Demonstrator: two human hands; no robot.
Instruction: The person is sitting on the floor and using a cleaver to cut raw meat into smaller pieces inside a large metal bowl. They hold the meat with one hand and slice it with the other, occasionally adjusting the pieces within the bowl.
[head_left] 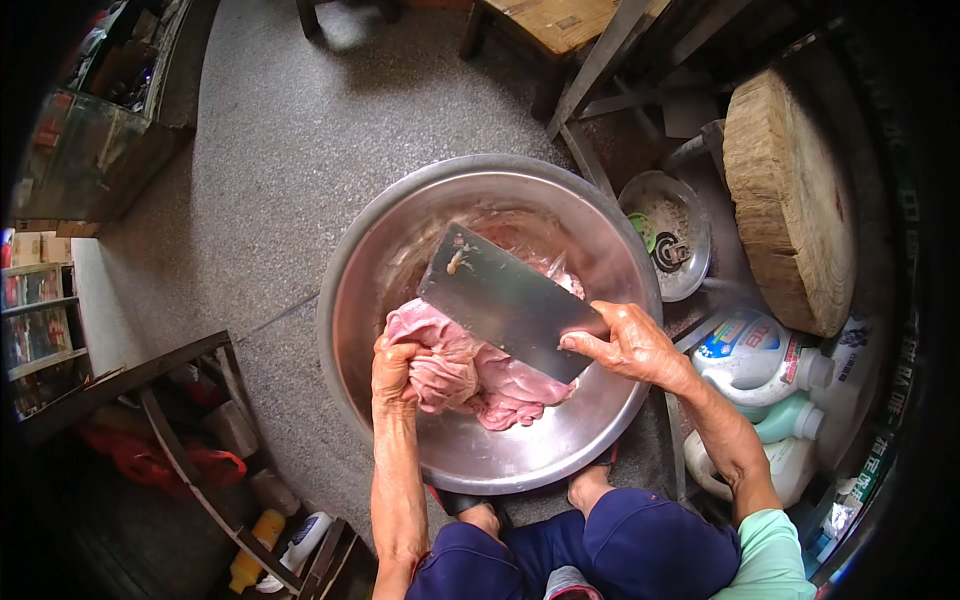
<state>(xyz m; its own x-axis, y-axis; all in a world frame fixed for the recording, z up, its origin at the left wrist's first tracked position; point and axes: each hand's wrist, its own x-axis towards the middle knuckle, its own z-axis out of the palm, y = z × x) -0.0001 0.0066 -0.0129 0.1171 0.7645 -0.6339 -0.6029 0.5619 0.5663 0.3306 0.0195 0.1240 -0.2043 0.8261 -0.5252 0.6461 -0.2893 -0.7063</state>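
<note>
A wide steel basin [585, 435] stands on the floor before my knees. Inside it lies pink, folded raw meat [515, 385] that looks like animal innards; its exact kind I cannot tell. My left hand [395, 370] is closed round a bunched end of this meat at the basin's left side. My right hand [632, 343] grips a broad cleaver [500, 300] near its right end, thumb on top. The dark rectangular blade slants across the basin over the meat, with a pale scrap stuck near its far left corner. The blade hides part of the meat, and my fingers hide the handle.
To the right are a thick round wooden chopping block [785, 200], a clear bowl [690, 235] with a green item, and several plastic jugs [745, 350]. A wooden stool [550, 20] stands at the back. A dark shelf frame [180, 440] is at the near left, with bottles inside.
</note>
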